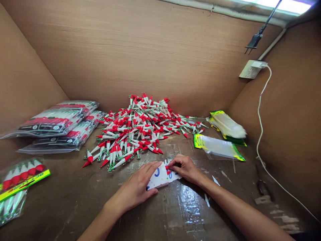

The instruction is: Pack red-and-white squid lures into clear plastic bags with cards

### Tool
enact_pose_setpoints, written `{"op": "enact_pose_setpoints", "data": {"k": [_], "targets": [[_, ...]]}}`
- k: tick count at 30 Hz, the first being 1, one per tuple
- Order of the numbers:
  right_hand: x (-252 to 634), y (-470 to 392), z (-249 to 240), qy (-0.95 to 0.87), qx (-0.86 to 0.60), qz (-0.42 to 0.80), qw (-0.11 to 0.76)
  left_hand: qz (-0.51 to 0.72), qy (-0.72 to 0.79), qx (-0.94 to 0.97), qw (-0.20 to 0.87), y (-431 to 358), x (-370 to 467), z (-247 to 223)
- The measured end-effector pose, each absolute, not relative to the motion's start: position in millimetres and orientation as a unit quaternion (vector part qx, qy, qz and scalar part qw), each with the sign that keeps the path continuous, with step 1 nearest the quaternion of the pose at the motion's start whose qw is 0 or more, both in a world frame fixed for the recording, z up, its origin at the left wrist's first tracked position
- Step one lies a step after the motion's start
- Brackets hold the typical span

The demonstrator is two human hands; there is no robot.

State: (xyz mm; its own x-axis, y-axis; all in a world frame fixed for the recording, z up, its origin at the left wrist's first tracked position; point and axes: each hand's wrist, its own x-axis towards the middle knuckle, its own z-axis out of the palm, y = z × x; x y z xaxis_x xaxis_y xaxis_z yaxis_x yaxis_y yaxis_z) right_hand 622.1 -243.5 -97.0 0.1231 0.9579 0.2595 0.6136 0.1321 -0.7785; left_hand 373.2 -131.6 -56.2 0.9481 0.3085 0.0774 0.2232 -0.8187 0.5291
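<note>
Left hand (140,180) clamped over a white box (156,177), thumb on the near side; right hand (185,168) at the box's right end, thumb and fingertips drawn together beside a red piece (168,170). Whether they pinch it cannot be told. The step in hand is judged to be placing or arranging pieces at that end; the next move calls for a steady left hold and a fine right fingertip touch. The box, low over the table (87,190), bears blue lettering and coloured dots. Beyond it: a heap of red-and-white lures (135,130); right, clear sleeves (218,144); left, filled packs (50,124).
</note>
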Motion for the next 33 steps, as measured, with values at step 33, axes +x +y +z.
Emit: {"op": "enact_pose_setpoints", "data": {"k": [33], "targets": [[727, -216, -30, -0.411, -0.900, -0.097, 0.106, 0.071, 0.158, 0.952, 0.252, -130, 366, -64]]}}
